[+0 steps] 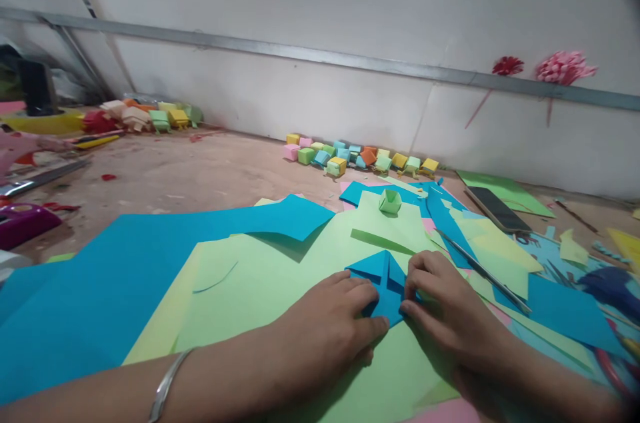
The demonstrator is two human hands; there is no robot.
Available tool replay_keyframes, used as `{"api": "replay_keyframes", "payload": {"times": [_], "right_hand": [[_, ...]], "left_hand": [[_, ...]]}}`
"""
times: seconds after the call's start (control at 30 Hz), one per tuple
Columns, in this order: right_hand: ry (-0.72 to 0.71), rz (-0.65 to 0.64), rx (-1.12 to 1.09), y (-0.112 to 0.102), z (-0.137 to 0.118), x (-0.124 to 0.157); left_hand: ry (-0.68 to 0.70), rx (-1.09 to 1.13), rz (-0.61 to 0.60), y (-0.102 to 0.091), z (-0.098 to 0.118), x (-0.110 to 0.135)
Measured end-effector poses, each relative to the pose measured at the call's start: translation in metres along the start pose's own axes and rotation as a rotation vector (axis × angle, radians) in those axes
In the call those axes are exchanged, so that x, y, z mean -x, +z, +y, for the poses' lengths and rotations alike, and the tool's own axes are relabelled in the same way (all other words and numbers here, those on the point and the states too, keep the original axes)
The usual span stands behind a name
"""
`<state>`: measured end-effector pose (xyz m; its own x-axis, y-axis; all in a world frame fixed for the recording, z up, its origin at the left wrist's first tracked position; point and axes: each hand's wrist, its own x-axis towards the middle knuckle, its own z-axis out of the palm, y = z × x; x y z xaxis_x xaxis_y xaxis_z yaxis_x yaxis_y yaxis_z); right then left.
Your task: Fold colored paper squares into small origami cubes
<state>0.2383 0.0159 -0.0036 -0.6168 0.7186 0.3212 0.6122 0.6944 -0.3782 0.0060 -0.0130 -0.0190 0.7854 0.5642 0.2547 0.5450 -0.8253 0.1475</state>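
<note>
A dark, flat, rectangular phone (497,209) lay beyond the right hand (443,306); farther beyond it was a bushy pink flower (565,68).

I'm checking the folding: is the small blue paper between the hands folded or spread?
Folded: the small blue paper shows turned-in flaps and a pointed top.

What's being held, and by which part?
A folded blue paper: the right hand grips its right edge; the left hand touches its left side.
</note>
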Motion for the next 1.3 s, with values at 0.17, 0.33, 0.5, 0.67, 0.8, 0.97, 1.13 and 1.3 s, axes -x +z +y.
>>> {"api": "replay_keyframes", "payload": {"times": [0.17,0.33,0.5,0.67,0.8,0.97,1.13,1.3], "right_hand": [[0.135,-0.121,-0.081,-0.001,0.000,-0.002],[0.160,-0.122,-0.085,0.000,-0.002,-0.001],[0.137,-0.077,-0.071,0.002,-0.002,-0.001],[-0.072,0.083,0.219,0.005,-0.009,0.007],[-0.350,0.057,0.658,0.007,-0.028,0.024],[-0.311,0.024,0.817,0.013,-0.040,0.040],[-0.276,0.000,0.843,0.016,-0.037,0.043],[-0.268,0.039,0.834,0.012,-0.037,0.037]], "left_hand": [[-0.012,-0.013,-0.014,-0.003,0.004,-0.003],[-0.023,-0.007,-0.008,-0.009,0.008,-0.004],[-0.013,-0.007,-0.028,-0.009,0.008,-0.002],[-0.032,-0.025,-0.069,-0.009,0.009,-0.002],[-0.034,-0.021,-0.110,-0.011,0.009,-0.002],[-0.035,-0.032,-0.128,-0.009,0.010,0.000],[-0.042,-0.006,-0.145,-0.008,0.009,-0.001],[-0.050,0.003,-0.173,-0.010,0.009,-0.002]]}}
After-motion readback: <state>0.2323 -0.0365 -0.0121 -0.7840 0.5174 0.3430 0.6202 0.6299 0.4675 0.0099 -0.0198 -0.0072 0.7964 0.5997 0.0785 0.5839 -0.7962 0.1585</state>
